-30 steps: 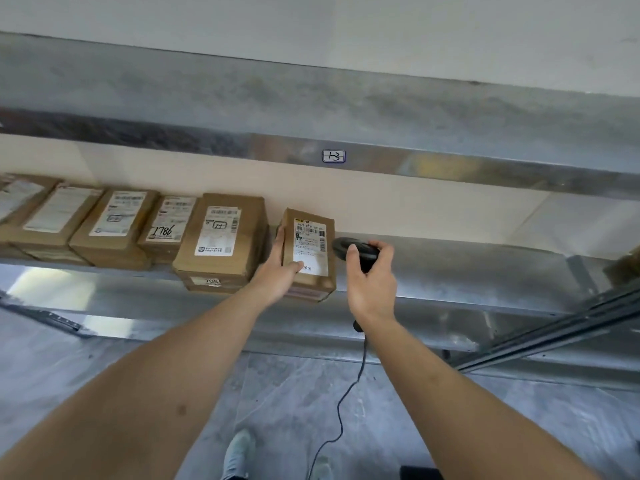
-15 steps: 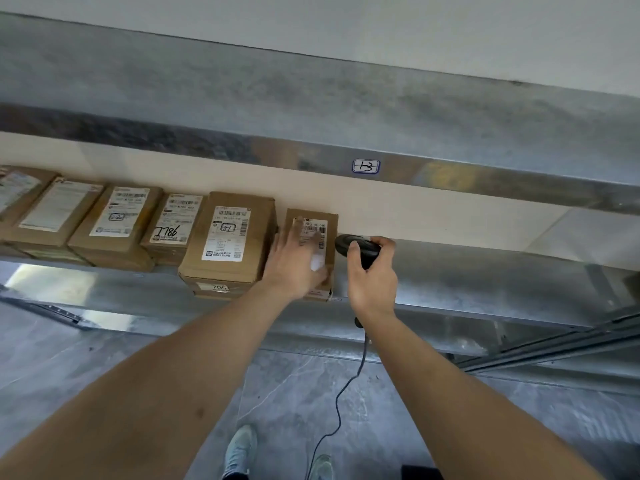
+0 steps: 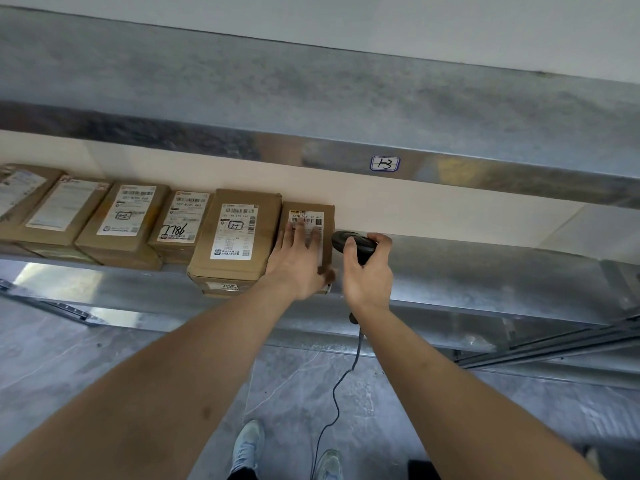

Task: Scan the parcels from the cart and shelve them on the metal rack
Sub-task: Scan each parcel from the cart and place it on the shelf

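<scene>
**At the shelf edge: palm on the newest parcel, scanner gripped beside it**

Far to the left of my hands, a row of brown parcels [image 3: 128, 220] lies label-up along the metal rack [image 3: 485, 271], each touching the next. Just left of my left hand sits a larger box [image 3: 235, 233] with "21" handwritten on its label. My left hand [image 3: 294, 263] lies flat on the last small parcel [image 3: 308, 220] in the row, fingers straight and spread over its white label, pressing rather than gripping; the parcel rests on the shelf against the larger box. Just right of that parcel, my right hand [image 3: 367, 271] is curled around a black barcode scanner [image 3: 353, 242], its head level with the parcel's right side. Its cable [image 3: 336, 393] hangs from under my wrist toward the floor. To the right of the scanner, the shelf runs on as bare metal. Above, a tag [image 3: 385, 163] on the upper shelf edge reads "1-3".

I judge this to be the shelving step, with the parcel being settled into line. The next move likely calls for lifting my left palm away without dragging the box, then going back to the cart, which is out of view.
</scene>
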`<state>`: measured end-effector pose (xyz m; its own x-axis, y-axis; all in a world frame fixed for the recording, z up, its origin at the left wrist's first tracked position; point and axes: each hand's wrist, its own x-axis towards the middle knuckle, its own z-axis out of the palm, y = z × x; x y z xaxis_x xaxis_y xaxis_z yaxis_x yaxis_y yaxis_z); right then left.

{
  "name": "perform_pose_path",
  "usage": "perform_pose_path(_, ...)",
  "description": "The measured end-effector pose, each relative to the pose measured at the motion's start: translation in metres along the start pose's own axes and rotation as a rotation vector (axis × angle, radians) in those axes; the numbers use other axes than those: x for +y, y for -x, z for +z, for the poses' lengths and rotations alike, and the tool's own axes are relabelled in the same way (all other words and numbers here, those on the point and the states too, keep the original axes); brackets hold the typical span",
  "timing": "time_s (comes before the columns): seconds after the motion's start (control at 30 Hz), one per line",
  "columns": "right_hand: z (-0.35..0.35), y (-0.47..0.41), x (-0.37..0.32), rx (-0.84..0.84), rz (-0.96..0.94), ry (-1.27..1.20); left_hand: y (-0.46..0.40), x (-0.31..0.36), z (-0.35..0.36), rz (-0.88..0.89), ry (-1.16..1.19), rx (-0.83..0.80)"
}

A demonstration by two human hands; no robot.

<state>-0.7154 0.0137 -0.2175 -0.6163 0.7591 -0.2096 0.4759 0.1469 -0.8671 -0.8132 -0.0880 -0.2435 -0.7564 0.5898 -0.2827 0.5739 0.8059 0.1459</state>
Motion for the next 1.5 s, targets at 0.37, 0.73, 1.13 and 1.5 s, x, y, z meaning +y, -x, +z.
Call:
perform_pose_path(0.37, -0.025, 0.008, -0.003, 0.01, -0.031, -0.045, 0.008, 0.006, -0.024, 0.027, -0.037, -0.014)
perform_pose_path(0.73, -0.059, 0.069, -0.032, 0.121, -0.098, -0.097, 0.076, 0.025, -0.069, 0.192, -0.128, 0.085)
perform_pose_path(1.13, -0.09, 0.212, -0.049, 0.545, -0.087, -0.17, 0.159, 0.034, -0.102, 0.615, -0.178, 0.147)
perform_pose_path(1.5, -0.166, 0.343, -0.036, 0.857, -0.061, -0.13, 0.27, 0.115, -0.112, 0.95, -0.182, 0.207)
